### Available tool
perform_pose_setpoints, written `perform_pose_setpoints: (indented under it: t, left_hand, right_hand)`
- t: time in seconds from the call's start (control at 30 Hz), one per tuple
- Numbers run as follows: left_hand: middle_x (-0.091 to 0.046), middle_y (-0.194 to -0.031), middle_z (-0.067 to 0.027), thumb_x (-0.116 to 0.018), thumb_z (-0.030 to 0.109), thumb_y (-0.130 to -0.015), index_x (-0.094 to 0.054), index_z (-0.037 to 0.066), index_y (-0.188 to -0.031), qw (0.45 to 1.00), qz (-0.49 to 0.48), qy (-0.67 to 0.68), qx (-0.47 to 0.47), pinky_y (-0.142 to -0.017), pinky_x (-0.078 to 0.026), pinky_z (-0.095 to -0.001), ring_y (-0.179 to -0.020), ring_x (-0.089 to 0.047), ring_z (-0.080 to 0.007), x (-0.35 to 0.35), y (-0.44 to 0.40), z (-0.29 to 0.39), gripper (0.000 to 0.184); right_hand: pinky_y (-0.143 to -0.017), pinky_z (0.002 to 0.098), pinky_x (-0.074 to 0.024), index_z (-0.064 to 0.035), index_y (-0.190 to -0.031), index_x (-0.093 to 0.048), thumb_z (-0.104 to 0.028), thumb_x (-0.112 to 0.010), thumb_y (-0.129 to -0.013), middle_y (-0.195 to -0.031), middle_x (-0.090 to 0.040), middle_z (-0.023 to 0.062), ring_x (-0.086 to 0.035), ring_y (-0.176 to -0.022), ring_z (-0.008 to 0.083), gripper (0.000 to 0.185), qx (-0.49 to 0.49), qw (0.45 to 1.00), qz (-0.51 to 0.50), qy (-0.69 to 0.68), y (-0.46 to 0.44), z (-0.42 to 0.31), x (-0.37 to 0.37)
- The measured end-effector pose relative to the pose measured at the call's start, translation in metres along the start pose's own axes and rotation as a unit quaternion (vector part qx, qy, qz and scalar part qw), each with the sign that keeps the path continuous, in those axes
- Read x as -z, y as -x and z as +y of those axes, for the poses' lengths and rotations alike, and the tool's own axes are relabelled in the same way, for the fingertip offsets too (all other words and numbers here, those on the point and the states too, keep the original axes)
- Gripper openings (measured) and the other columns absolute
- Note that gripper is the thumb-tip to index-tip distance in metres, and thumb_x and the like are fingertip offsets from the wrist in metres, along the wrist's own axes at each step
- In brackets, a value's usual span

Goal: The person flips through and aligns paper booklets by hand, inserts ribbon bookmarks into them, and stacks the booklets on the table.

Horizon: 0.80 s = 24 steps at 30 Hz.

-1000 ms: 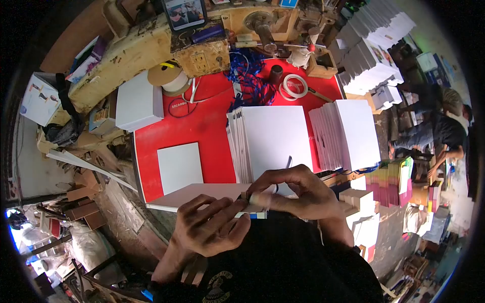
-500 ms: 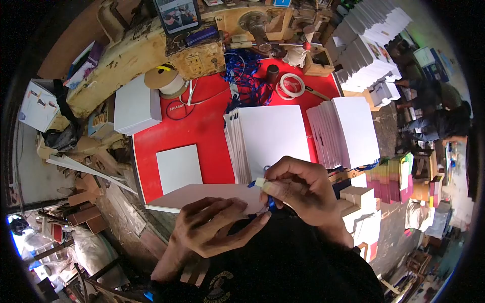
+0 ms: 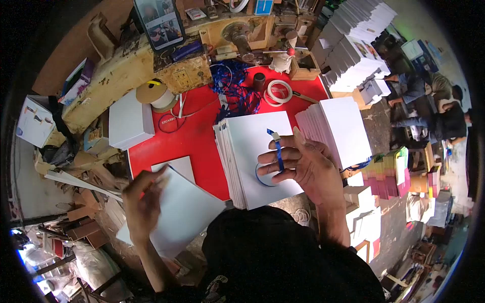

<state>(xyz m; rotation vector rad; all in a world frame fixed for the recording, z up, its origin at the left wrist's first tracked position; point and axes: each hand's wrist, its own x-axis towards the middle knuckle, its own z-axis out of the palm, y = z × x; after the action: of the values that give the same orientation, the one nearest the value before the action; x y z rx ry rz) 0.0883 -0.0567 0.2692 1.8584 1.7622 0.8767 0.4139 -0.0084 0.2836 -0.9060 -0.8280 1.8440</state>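
My left hand (image 3: 144, 202), smeared by motion, grips a white board (image 3: 189, 214) near its upper corner; the board is tilted over the table's front edge. A blue ribbon (image 3: 280, 156) lies across the half-curled fingers of my right hand (image 3: 316, 169), with a small pale piece (image 3: 275, 136) near its top end. Behind those fingers shows part of a thin blue-edged ring (image 3: 260, 177). My right hand hovers over a stack of white boards (image 3: 257, 134). Another white board (image 3: 184, 166) lies flat on the red tabletop (image 3: 202, 151), partly covered by the held one.
More white stacks stand at right (image 3: 346, 126) and left (image 3: 129, 118). Toward the back are a ribbon spool (image 3: 151, 96), tangled blue ribbons (image 3: 235, 86), a tape roll (image 3: 278, 93) and a propped phone (image 3: 160, 25). Other people (image 3: 439, 106) sit at far right.
My hands have moved apart. The left has swung the white board leftward and tilted it; the right has lifted off to the right with the blue ribbon, its fingers more spread.
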Motion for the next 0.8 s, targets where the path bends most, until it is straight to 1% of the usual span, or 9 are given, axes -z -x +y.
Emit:
perform_pose_setpoints:
  t: [0.13,0.2,0.3,0.33,0.37,0.4,0.43,0.57,0.8]
  left_hand:
    - [-0.068,-0.094,-0.0012,-0.063,0.0,-0.093,-0.065,0.003,-0.109,0.971,-0.043,0.228,0.049,-0.06,-0.039,-0.0197,-0.07,-0.047,-0.0018,-0.044,-0.007,-0.153,0.017]
    - [-0.068,-0.098,-0.0005,-0.063,-0.004,-0.092,-0.065,0.004,-0.107,0.98,-0.075,0.172,0.072,-0.06,-0.038,-0.0192,-0.068,-0.047,-0.0015,-0.09,0.003,-0.273,0.018]
    - [-0.069,-0.098,-0.0022,-0.071,0.0,-0.087,-0.065,0.005,-0.11,0.955,-0.017,0.292,0.056,-0.063,-0.043,-0.0219,-0.067,-0.053,-0.0042,-0.131,0.003,-0.314,0.024]
    - [-0.069,-0.098,-0.0022,-0.071,0.0,-0.087,-0.065,0.005,-0.11,0.954,-0.018,0.295,0.054,-0.063,-0.043,-0.0219,-0.067,-0.053,-0.0042,-0.129,-0.001,-0.301,0.024]
    - [-0.07,-0.1,-0.0054,-0.073,0.003,-0.086,-0.066,0.006,-0.111,0.996,0.057,0.028,-0.069,-0.065,-0.045,-0.0244,-0.07,-0.058,-0.007,-0.122,-0.009,-0.271,0.026]
    - [-0.071,-0.101,-0.0086,-0.074,0.006,-0.084,-0.066,0.006,-0.112,0.944,0.13,-0.242,-0.184,-0.068,-0.048,-0.0269,-0.073,-0.062,-0.0099,-0.115,-0.015,-0.236,0.029]
    - [-0.071,-0.101,-0.0086,-0.074,0.006,-0.084,-0.066,0.006,-0.112,0.944,0.128,-0.24,-0.184,-0.068,-0.048,-0.0269,-0.073,-0.062,-0.0099,-0.113,-0.023,-0.2,0.029]
    - [-0.072,-0.1,-0.0097,-0.072,0.009,-0.086,-0.068,0.002,-0.107,0.987,0.043,0.152,0.019,-0.077,-0.051,-0.0299,-0.09,-0.067,-0.0136,-0.097,-0.039,-0.035,0.023]
    - [-0.071,-0.1,-0.0091,-0.066,0.004,-0.09,-0.067,0.001,-0.103,0.912,0.012,0.409,-0.043,-0.072,-0.049,-0.0253,-0.087,-0.065,-0.0121,-0.092,-0.033,0.081,0.014]
  right_hand:
    - [-0.084,0.0427,-0.0594,0.0143,-0.126,-0.05,-0.038,-0.038,-0.104,-0.105,-0.066,0.032,-0.069,-0.098,0.0404,0.058,-0.013,1.0,-0.024,-0.007,0.004,-0.002,-0.004]
    - [-0.086,0.0435,-0.0585,0.0145,-0.128,-0.049,-0.037,-0.039,-0.104,-0.107,-0.065,0.0325,-0.068,-0.1,0.0407,0.058,-0.011,0.999,-0.035,-0.026,0.005,-0.001,-0.001]
    - [-0.088,0.0445,-0.058,0.015,-0.128,-0.047,-0.041,-0.04,-0.101,-0.108,-0.064,0.034,-0.067,-0.101,0.0419,0.063,0.018,0.998,-0.052,-0.007,0.004,0.001,-0.002]
    - [-0.087,0.0447,-0.0583,0.0152,-0.128,-0.048,-0.045,-0.04,-0.099,-0.108,-0.064,0.035,-0.068,-0.1,0.0428,0.067,0.043,0.997,-0.058,0.029,0.005,0.002,-0.003]
    - [-0.087,0.0447,-0.0583,0.0152,-0.128,-0.048,-0.045,-0.04,-0.099,-0.108,-0.064,0.035,-0.068,-0.1,0.0428,0.067,0.047,0.997,-0.055,0.032,0.006,0.002,-0.001]
    - [-0.091,0.0452,-0.0568,0.0147,-0.13,-0.046,-0.039,-0.042,-0.1,-0.112,-0.063,0.0342,-0.066,-0.104,0.0419,0.061,0.037,0.997,-0.073,0.004,0.007,0.002,0.001]
    - [-0.094,0.0456,-0.0553,0.0142,-0.132,-0.045,-0.033,-0.045,-0.102,-0.116,-0.062,0.0335,-0.065,-0.108,0.0411,0.056,0.025,0.995,-0.092,-0.027,0.008,0.004,0.002]
    - [-0.093,0.0419,-0.0563,0.009,-0.134,-0.047,-0.018,-0.055,-0.1,-0.115,-0.064,0.0293,-0.066,-0.108,0.0364,0.044,-0.027,0.997,-0.067,0.006,0.009,0.002,-0.009]
    - [-0.093,0.038,-0.0571,0.0062,-0.132,-0.05,0.001,-0.057,-0.095,-0.113,-0.066,0.0258,-0.067,-0.104,0.0284,0.038,0.005,0.995,-0.04,0.086,0.021,0.007,-0.016]
